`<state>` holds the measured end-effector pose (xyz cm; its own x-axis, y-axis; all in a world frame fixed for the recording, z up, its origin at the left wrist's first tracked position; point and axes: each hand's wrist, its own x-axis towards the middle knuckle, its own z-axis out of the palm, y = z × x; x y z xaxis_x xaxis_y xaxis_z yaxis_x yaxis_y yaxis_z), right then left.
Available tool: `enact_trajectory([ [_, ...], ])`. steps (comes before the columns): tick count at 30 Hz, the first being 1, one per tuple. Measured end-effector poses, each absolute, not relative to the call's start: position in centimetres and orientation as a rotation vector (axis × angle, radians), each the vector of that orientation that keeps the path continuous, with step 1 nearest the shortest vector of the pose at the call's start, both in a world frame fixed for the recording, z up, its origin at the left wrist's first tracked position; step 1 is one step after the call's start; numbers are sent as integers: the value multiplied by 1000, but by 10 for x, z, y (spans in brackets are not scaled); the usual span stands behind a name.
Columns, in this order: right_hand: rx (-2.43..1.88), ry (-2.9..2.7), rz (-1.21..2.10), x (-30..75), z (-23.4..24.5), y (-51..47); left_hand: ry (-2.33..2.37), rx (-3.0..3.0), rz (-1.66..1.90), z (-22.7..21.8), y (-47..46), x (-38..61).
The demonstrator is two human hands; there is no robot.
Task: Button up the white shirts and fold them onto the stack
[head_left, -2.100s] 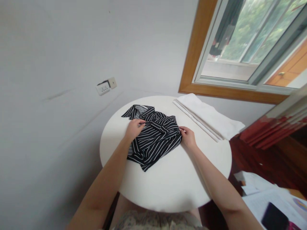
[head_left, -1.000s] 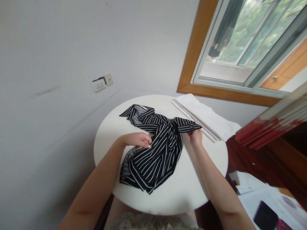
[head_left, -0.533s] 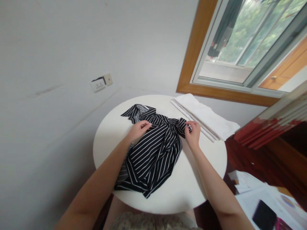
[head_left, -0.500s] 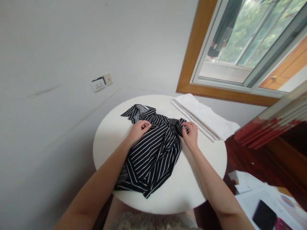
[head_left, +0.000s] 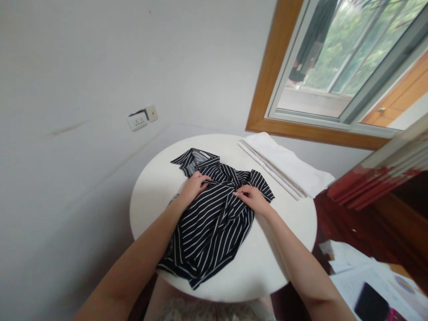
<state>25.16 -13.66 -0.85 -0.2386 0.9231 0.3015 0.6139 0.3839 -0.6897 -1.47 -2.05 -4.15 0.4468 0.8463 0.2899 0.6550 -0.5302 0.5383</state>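
Note:
A black garment with white stripes (head_left: 207,218) lies crumpled on a round white table (head_left: 154,174), its lower corner near the table's front edge. The collar-like end points to the back left. My left hand (head_left: 195,187) rests at the garment's left side, fingers closed on a fold of its cloth. Across from it, my right hand (head_left: 253,198) pinches the fabric near the gathered middle, thumb and finger together. A flared striped piece spreads out just beyond my right hand. Cloth under both hands is partly hidden.
Folded white cloth (head_left: 284,165) lies at the table's back right. A wall socket (head_left: 137,121) is on the wall at left, and a wood-framed window (head_left: 259,111) stands behind. To the lower right are papers (head_left: 361,276) and a dark phone (head_left: 372,303). A red-and-white curtain (head_left: 361,183) hangs at right.
My right hand has moved left and toward me, from the flared piece to the gathered middle. That piece now lies spread out. My left hand has shifted slightly toward me.

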Motion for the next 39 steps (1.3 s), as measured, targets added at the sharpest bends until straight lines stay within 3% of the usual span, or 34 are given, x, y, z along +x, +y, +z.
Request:
enact_trajectory([
  [5, -1374, -1791, 1011, 255, 6, -147, 1297, 2332, 920, -24, -28, -17],
  [12, -1495, -1768, 192, 267, -24, -123, 1298, 2289, 987, -17, -26, -19],
  [15, -1689, -1835, -12, 267, -39, -119, 1294, 2283, 990, -15, -26, -20],
  [21, -1801, -1848, -69, 272, -39, -118, 1431, 2132, 1043, -2, -32, -20],
  [28, -1828, -1391, -96, 308, -19, -122, 1488, 1928, 1384, 9, -39, -24],
  [31, -1960, -1392, -47, 322, -19, -129, 1412, 1955, 1283, 9, -41, -23],
  [35, -2149, -1491, 34, 335, -22, -133, 1029, 2143, 800, 8, -44, -17],
  [39, -1830, -1517, -78, 325, -13, -131, 733, 2119, 333, 9, -53, -12],
])
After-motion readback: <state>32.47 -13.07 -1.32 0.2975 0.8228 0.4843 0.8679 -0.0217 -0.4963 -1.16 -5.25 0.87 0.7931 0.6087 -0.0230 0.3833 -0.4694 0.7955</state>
